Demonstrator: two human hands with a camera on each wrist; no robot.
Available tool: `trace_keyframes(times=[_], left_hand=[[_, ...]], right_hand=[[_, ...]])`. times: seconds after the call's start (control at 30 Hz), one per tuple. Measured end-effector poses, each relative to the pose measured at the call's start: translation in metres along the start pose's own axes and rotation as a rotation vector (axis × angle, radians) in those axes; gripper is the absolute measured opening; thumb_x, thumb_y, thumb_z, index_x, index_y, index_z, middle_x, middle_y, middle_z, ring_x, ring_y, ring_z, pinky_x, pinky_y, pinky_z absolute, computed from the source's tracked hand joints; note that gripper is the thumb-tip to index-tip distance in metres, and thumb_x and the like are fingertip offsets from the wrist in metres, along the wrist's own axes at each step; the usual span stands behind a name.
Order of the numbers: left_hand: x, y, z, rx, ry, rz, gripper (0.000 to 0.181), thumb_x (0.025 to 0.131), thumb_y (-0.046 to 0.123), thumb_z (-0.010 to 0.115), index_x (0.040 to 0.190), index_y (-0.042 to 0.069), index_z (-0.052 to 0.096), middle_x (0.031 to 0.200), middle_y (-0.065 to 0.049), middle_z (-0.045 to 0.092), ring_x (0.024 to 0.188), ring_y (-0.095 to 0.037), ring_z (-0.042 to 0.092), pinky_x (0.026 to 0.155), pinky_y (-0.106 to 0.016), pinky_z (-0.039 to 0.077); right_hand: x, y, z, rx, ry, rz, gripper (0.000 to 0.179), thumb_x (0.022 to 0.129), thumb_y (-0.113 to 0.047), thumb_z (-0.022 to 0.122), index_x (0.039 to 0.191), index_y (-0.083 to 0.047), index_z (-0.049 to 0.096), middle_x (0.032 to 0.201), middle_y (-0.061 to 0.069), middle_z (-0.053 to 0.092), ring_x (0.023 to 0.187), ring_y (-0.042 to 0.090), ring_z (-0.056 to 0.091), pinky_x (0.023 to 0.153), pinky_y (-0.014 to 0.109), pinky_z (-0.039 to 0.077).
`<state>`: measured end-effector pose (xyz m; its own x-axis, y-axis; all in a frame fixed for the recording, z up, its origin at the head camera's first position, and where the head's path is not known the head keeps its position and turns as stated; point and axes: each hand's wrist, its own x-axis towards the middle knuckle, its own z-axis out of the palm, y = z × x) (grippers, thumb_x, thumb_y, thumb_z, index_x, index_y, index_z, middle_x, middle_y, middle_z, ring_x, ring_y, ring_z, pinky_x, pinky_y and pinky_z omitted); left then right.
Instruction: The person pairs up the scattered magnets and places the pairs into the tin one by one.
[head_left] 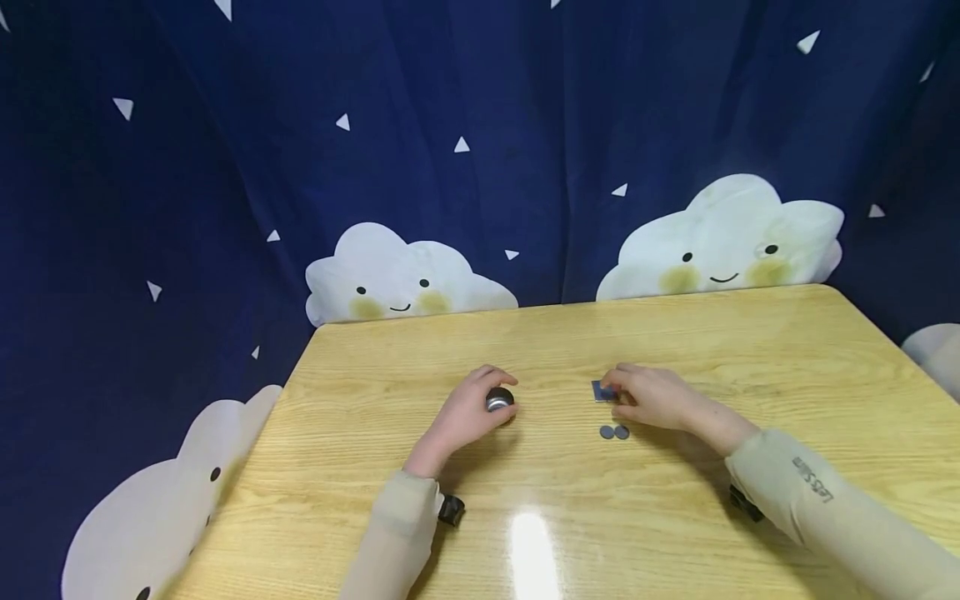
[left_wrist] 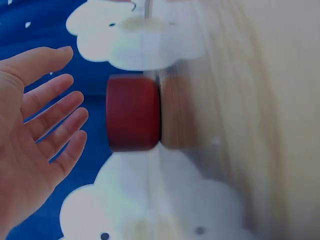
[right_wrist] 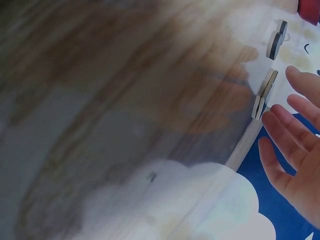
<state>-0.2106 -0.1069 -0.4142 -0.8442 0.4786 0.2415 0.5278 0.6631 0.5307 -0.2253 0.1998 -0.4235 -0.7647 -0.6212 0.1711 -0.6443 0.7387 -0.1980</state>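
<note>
Two bare hands at work over a wood table [head_left: 547, 467], head cam, w/ small items btwn them. Left hand [head_left: 467, 410], just below ctr. of frame, curves loosely about the cylinder [head_left: 499, 401], thumb and fingers well parted; from above, the top reads dark w/ a silver band. Left wrist cam, same hand at frame left: palm in view, fingers spread and nearly straight, w/ a visible gap to the cylinder, its red side at ctr.; no grip on it.

Right hand [head_left: 651, 398], right of ctr. in the head view, reaches in from lower right, fingertips over the blue tiles [head_left: 599, 392], partly hiding them. Right wrist cam, at right edge of frame: fingers apart, only slightly bent, none wrapped round anything. Tiles lie right by the fingertips; contact can't be told. Tiles show there edge-on, thin, near upper right.

Two gray discs [head_left: 614, 432] lie flat side by side just below the tiles in the head view, near the right thumb.

Pale sleeves [head_left: 825, 492] on both arms, the right w/ dark lettering; black straps [head_left: 452, 510] at both wrists. Backdrop: navy curtain [head_left: 420, 75] w/ white triangles and smiling clouds [head_left: 727, 237]. Bright glare, bottom ctr., on the table.
</note>
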Motion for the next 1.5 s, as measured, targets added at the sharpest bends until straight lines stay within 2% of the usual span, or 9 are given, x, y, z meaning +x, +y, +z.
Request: trace_keyframes(times=[0.13, 0.2, 0.47, 0.6, 0.7, 0.83, 1.1, 1.37, 1.5], left_hand=[[-0.004, -0.009, -0.003, -0.183, -0.004, -0.049, 0.042, 0.081, 0.021, 0.069, 0.12, 0.009, 0.057, 0.118, -0.001, 0.053, 0.106, -0.026, 0.052, 0.087, -0.041, 0.044], [-0.006, -0.013, -0.003, -0.216, -0.005, -0.057, 0.044, 0.081, 0.022, 0.069, 0.121, 0.008, 0.056, 0.118, -0.001, 0.054, 0.106, -0.027, 0.053, 0.088, -0.042, 0.043], [-0.009, -0.019, -0.004, -0.174, -0.023, -0.089, 0.049, 0.08, 0.022, 0.07, 0.124, 0.008, 0.054, 0.124, -0.003, 0.05, 0.114, -0.023, 0.048, 0.094, -0.042, 0.04], [-0.009, -0.02, -0.005, -0.166, -0.048, -0.119, 0.053, 0.078, 0.022, 0.072, 0.125, 0.008, 0.053, 0.126, -0.003, 0.048, 0.114, -0.023, 0.047, 0.093, -0.041, 0.04], [-0.009, -0.022, -0.003, -0.169, -0.054, -0.119, 0.054, 0.077, 0.021, 0.073, 0.125, 0.007, 0.053, 0.126, -0.004, 0.047, 0.115, -0.023, 0.047, 0.093, -0.041, 0.04], [-0.011, -0.024, -0.002, -0.19, -0.051, -0.124, 0.054, 0.076, 0.017, 0.074, 0.124, 0.006, 0.053, 0.125, -0.005, 0.047, 0.114, -0.024, 0.047, 0.094, -0.04, 0.04], [-0.012, -0.025, 0.003, -0.206, -0.083, -0.178, 0.057, 0.074, 0.014, 0.075, 0.125, 0.008, 0.051, 0.125, -0.007, 0.046, 0.11, -0.024, 0.05, 0.091, -0.039, 0.042], [-0.01, -0.026, 0.008, -0.191, -0.07, -0.17, 0.061, 0.072, 0.014, 0.077, 0.125, 0.006, 0.05, 0.124, -0.009, 0.049, 0.109, -0.025, 0.051, 0.093, -0.039, 0.041], [-0.01, -0.026, 0.009, -0.186, -0.063, -0.192, 0.063, 0.072, 0.011, 0.076, 0.128, 0.006, 0.047, 0.124, -0.01, 0.048, 0.109, -0.025, 0.052, 0.091, -0.039, 0.043]], right_hand=[[0.001, 0.0, 0.001, -0.006, 0.013, 0.001, 0.035, 0.075, -0.027, 0.074, 0.103, -0.011, 0.062, 0.079, -0.004, 0.051, 0.062, 0.003, 0.042, 0.054, 0.023, 0.037], [0.001, 0.0, 0.001, -0.01, 0.014, 0.005, 0.036, 0.074, -0.027, 0.074, 0.104, -0.011, 0.061, 0.08, -0.004, 0.052, 0.062, 0.003, 0.042, 0.054, 0.024, 0.037], [0.006, -0.001, 0.0, 0.006, 0.015, 0.015, 0.036, 0.074, -0.024, 0.074, 0.105, -0.01, 0.061, 0.082, -0.002, 0.054, 0.062, 0.004, 0.043, 0.053, 0.023, 0.037], [0.008, 0.0, -0.003, 0.016, 0.018, 0.038, 0.039, 0.072, -0.023, 0.075, 0.106, -0.009, 0.061, 0.083, 0.0, 0.053, 0.064, 0.007, 0.043, 0.054, 0.024, 0.036], [0.009, 0.002, -0.002, 0.034, 0.01, 0.057, 0.044, 0.072, -0.024, 0.075, 0.109, -0.007, 0.06, 0.087, 0.002, 0.054, 0.066, 0.009, 0.043, 0.055, 0.026, 0.037], [0.009, 0.003, 0.002, 0.048, -0.004, 0.081, 0.048, 0.072, -0.027, 0.075, 0.113, -0.007, 0.059, 0.092, 0.004, 0.055, 0.07, 0.011, 0.043, 0.058, 0.027, 0.037], [0.011, 0.002, 0.006, 0.047, -0.025, 0.064, 0.053, 0.073, -0.025, 0.075, 0.119, -0.005, 0.058, 0.103, 0.01, 0.057, 0.079, 0.015, 0.048, 0.068, 0.034, 0.044], [0.011, 0.002, 0.008, 0.052, -0.053, 0.089, 0.053, 0.074, -0.025, 0.074, 0.119, -0.004, 0.057, 0.1, 0.008, 0.058, 0.076, 0.014, 0.046, 0.067, 0.032, 0.042], [0.012, 0.001, 0.008, 0.055, -0.049, 0.089, 0.052, 0.074, -0.025, 0.075, 0.118, -0.004, 0.058, 0.099, 0.009, 0.058, 0.077, 0.014, 0.048, 0.067, 0.033, 0.042]])
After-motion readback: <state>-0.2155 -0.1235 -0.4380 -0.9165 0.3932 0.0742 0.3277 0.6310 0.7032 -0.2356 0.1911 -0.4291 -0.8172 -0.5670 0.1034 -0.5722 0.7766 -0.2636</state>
